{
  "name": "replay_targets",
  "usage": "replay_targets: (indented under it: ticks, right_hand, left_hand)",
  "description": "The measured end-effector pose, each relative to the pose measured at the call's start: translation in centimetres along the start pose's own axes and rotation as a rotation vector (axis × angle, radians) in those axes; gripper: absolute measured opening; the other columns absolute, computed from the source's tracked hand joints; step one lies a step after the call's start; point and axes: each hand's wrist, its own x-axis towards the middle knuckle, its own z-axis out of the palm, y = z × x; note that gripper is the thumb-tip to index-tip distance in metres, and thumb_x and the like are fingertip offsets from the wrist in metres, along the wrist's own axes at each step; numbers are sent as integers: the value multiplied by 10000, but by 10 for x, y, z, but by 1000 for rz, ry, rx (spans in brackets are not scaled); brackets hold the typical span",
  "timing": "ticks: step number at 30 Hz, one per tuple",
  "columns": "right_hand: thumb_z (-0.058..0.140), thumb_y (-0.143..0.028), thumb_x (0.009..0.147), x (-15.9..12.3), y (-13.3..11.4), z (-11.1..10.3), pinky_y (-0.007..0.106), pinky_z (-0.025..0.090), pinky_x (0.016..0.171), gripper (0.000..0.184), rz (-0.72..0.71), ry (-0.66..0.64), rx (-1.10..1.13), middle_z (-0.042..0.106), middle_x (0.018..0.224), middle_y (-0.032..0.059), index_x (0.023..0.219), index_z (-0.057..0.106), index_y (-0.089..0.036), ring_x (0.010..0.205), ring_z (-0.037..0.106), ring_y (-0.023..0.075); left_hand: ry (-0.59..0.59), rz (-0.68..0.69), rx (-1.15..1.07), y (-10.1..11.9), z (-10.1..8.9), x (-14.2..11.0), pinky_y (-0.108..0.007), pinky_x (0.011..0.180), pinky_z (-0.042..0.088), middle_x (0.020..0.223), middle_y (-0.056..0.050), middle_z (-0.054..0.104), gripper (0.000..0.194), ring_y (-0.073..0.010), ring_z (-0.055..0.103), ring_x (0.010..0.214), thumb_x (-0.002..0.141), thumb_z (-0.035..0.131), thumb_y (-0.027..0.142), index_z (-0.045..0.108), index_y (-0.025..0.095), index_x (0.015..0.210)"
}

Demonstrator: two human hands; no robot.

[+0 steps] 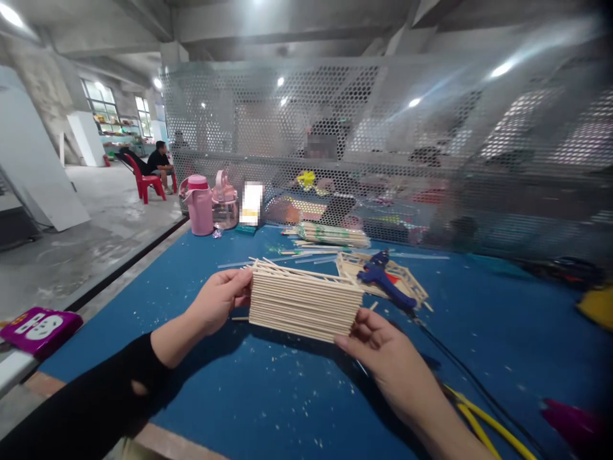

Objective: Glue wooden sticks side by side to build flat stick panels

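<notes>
Between my two hands, above the blue table, is a panel of thin wooden sticks (304, 303) laid side by side, with a few loose-looking sticks jutting along its upper edge. My left hand (223, 297) grips its upper left corner, thumb at the front. At the lower right corner my right hand (376, 342) pinches the panel, thumb in front and fingers partly hidden behind. Just beyond, a blue glue gun (385, 281) rests on a low frame built of sticks (416, 284).
Stick bundles in plastic (335, 234) lie by the perforated metal screen (215, 115). A pink flask (199, 207), a clear jug (225, 207) and a lit phone (251, 203) stand far left. A black cable (460, 364) and yellow-handled tool (472, 421) lie right. People sit beyond.
</notes>
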Motion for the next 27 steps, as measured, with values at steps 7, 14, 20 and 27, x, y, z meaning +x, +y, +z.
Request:
replay_targets:
  ticks: [7,14,20,27]
  right_hand:
    - [742,-290,585,-2,-3,5,363,457,861,354,31,-90,60,688,960,65,901,606,-203,873,632,199]
    - [683,-309,660,-10,-8,5,301,461,739,276,25,-63,88,648,782,0,816,472,-225,750,599,160]
    - [549,-417,765,-11,-5,1,224,399,555,218,-29,76,175,511,614,-49,724,472,-218,575,480,110]
    - [550,-409,773,-10,-6,2,216,381,541,226,17,63,246,499,619,-41,696,500,-203,567,452,106]
  left_hand:
    - [61,-9,-3,-1,1,0,-231,590,454,775,-85,671,414,-151,599,697,722,599,507,668,110,820]
    - [176,-59,66,-5,6,-5,-207,592,450,691,-2,619,263,-99,555,637,611,746,339,625,142,736]
    - [129,-132,34,-9,7,-9,-239,642,482,765,-28,643,204,-120,584,686,694,678,322,619,142,772]
    - [137,-122,7,-10,8,-11,-216,624,478,728,-18,631,180,-103,556,644,740,633,325,635,152,791]
